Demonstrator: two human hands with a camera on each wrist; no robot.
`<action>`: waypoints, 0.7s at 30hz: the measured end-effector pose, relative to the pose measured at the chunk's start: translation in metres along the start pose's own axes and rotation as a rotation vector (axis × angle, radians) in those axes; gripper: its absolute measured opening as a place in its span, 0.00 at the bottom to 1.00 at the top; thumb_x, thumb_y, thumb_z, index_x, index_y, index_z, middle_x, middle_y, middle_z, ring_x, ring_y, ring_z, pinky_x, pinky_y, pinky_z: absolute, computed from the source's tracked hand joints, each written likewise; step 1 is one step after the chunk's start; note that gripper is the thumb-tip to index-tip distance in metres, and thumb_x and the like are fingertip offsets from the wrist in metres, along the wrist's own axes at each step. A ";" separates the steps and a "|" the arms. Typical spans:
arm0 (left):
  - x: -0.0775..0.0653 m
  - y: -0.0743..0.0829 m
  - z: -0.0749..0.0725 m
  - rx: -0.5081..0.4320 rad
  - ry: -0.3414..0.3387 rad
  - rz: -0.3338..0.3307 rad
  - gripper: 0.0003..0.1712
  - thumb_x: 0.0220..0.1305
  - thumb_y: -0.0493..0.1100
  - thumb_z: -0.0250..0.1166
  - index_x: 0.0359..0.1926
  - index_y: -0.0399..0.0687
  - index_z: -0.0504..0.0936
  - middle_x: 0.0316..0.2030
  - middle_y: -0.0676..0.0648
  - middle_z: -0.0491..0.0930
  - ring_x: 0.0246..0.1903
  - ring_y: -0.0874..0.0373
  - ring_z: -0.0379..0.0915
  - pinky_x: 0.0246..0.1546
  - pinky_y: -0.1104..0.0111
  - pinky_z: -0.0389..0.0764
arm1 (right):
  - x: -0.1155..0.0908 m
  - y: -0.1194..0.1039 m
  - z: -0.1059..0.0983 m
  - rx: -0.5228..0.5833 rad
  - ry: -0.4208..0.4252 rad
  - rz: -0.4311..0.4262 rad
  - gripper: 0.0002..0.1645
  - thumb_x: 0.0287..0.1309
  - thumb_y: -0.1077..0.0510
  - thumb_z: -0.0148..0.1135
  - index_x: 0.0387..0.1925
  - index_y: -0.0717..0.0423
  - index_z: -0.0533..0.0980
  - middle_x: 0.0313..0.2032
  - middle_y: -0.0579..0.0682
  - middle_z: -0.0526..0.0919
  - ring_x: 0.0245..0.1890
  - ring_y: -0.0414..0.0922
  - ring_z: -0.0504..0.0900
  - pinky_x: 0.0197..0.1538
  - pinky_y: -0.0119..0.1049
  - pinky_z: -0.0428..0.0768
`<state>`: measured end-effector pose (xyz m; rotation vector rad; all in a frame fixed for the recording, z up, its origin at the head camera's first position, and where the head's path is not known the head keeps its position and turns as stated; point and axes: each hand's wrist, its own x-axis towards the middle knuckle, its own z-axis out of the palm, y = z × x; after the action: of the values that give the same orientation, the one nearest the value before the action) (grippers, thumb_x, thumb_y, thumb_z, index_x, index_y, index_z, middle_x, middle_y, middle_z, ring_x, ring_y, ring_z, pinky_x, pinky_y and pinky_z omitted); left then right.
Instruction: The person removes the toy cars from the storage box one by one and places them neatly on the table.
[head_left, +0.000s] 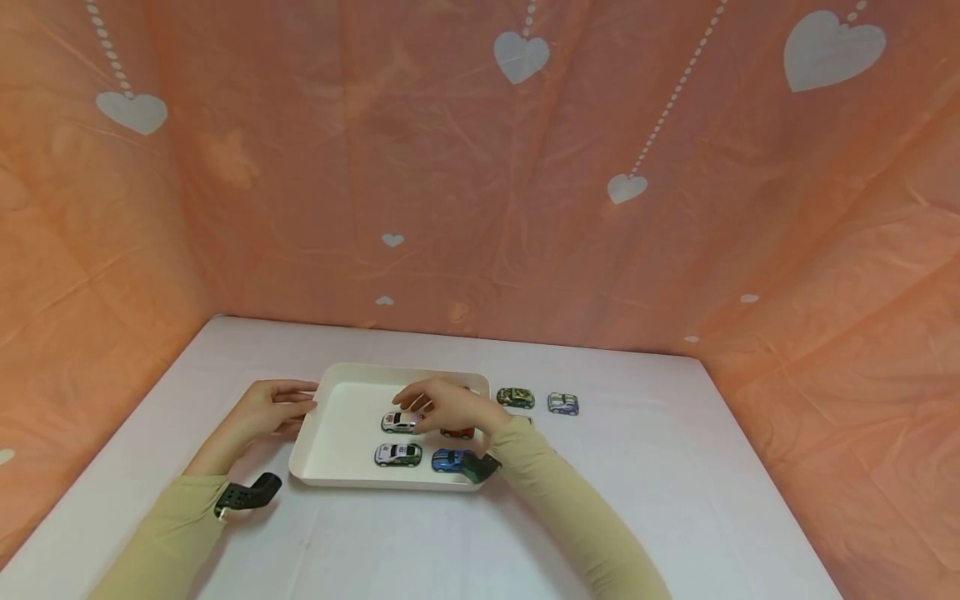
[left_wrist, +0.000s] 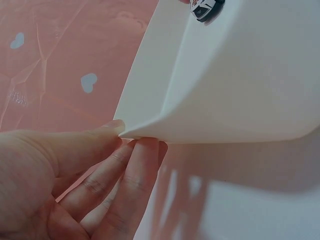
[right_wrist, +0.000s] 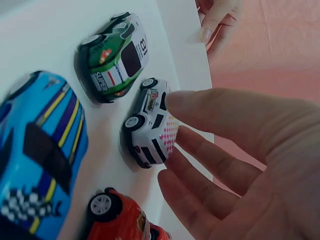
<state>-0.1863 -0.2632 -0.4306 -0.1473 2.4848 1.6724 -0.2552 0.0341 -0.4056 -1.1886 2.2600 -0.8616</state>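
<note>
My left hand (head_left: pixel 273 408) pinches the left rim of a white tray (head_left: pixel 330 454), thumb above and fingers beneath, as the left wrist view shows. My right hand (head_left: pixel 450 406) is over the tray, around a white toy car (right_wrist: pixel 152 122) with pink checks on its roof. Its thumb and loosely bent fingers lie close about the car without a clear grip; whether they touch it is hard to tell. Beside that car in the tray are a green-and-white toy car (right_wrist: pixel 117 57), a blue striped toy car (right_wrist: pixel 45 150) and a red toy car (right_wrist: pixel 120 215), partly hidden by my arm in the head view.
To the tray's right, on the white table (head_left: pixel 637 483), sit a green patterned toy car (head_left: pixel 516 397) and a white-and-blue toy car (head_left: pixel 563 404). Another car there is mostly covered by my right sleeve. An orange curtain (head_left: pixel 450 183) with hearts encloses the table's back and sides.
</note>
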 end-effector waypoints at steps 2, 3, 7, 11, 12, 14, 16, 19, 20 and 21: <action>0.000 0.000 0.000 -0.001 0.002 0.001 0.28 0.62 0.37 0.65 0.59 0.26 0.70 0.41 0.40 0.82 0.29 0.59 0.79 0.27 0.67 0.81 | 0.001 0.000 0.001 -0.004 -0.003 0.013 0.29 0.52 0.67 0.69 0.58 0.59 0.74 0.49 0.51 0.80 0.49 0.41 0.78 0.51 0.27 0.75; 0.000 -0.001 0.000 0.001 0.002 0.001 0.27 0.62 0.37 0.65 0.59 0.26 0.70 0.41 0.40 0.82 0.29 0.59 0.79 0.27 0.67 0.81 | 0.001 0.000 0.002 -0.002 -0.003 0.019 0.29 0.52 0.67 0.70 0.58 0.59 0.74 0.49 0.51 0.80 0.48 0.40 0.78 0.50 0.26 0.75; 0.001 -0.001 0.000 0.006 0.006 0.000 0.28 0.62 0.37 0.65 0.59 0.26 0.70 0.40 0.41 0.83 0.29 0.59 0.79 0.26 0.68 0.80 | 0.002 -0.001 0.004 0.000 -0.008 0.034 0.30 0.51 0.67 0.70 0.58 0.58 0.74 0.49 0.50 0.80 0.48 0.40 0.78 0.48 0.24 0.75; 0.000 -0.001 0.000 0.004 0.011 -0.001 0.27 0.62 0.36 0.65 0.59 0.26 0.70 0.40 0.41 0.83 0.29 0.59 0.79 0.26 0.68 0.81 | 0.004 -0.002 0.006 -0.022 -0.017 0.027 0.29 0.52 0.68 0.69 0.58 0.58 0.75 0.50 0.51 0.80 0.49 0.41 0.78 0.48 0.24 0.74; 0.000 -0.001 0.000 0.002 0.011 -0.002 0.27 0.62 0.36 0.65 0.59 0.26 0.70 0.40 0.41 0.83 0.29 0.59 0.79 0.27 0.67 0.81 | 0.004 -0.002 0.006 -0.032 -0.019 0.027 0.29 0.52 0.68 0.69 0.58 0.58 0.75 0.50 0.51 0.80 0.49 0.40 0.78 0.47 0.24 0.74; 0.000 0.000 0.001 -0.004 0.010 -0.006 0.27 0.62 0.35 0.65 0.59 0.26 0.70 0.40 0.40 0.82 0.29 0.59 0.79 0.27 0.67 0.81 | 0.005 -0.002 0.007 -0.046 -0.019 0.032 0.29 0.52 0.68 0.69 0.57 0.57 0.75 0.49 0.49 0.80 0.48 0.39 0.77 0.47 0.24 0.74; 0.000 0.000 0.001 -0.004 0.007 -0.005 0.27 0.62 0.35 0.64 0.59 0.26 0.70 0.41 0.39 0.82 0.29 0.59 0.79 0.27 0.67 0.81 | 0.005 -0.002 0.007 -0.052 -0.018 0.043 0.29 0.52 0.67 0.69 0.57 0.56 0.75 0.49 0.48 0.80 0.47 0.38 0.77 0.47 0.24 0.74; 0.000 0.000 0.001 -0.001 0.006 -0.005 0.27 0.62 0.36 0.64 0.59 0.26 0.70 0.42 0.38 0.82 0.29 0.60 0.79 0.27 0.67 0.81 | 0.006 -0.002 0.007 -0.058 -0.018 0.064 0.29 0.51 0.67 0.70 0.57 0.55 0.75 0.49 0.46 0.80 0.47 0.37 0.77 0.46 0.24 0.74; 0.000 0.000 0.001 -0.001 0.007 -0.006 0.27 0.62 0.36 0.64 0.59 0.26 0.70 0.42 0.38 0.82 0.29 0.60 0.79 0.27 0.67 0.81 | 0.006 -0.002 0.007 -0.059 -0.018 0.070 0.29 0.51 0.67 0.70 0.57 0.55 0.75 0.49 0.46 0.80 0.47 0.37 0.77 0.47 0.24 0.74; 0.000 0.000 0.001 0.003 0.006 -0.004 0.27 0.62 0.36 0.64 0.60 0.26 0.70 0.42 0.38 0.82 0.30 0.60 0.79 0.27 0.67 0.81 | 0.006 -0.002 0.007 -0.059 -0.019 0.074 0.30 0.51 0.67 0.70 0.57 0.54 0.76 0.49 0.46 0.80 0.47 0.37 0.77 0.47 0.24 0.75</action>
<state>-0.1861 -0.2625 -0.4307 -0.1564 2.4894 1.6694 -0.2529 0.0258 -0.4091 -1.1263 2.3135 -0.7572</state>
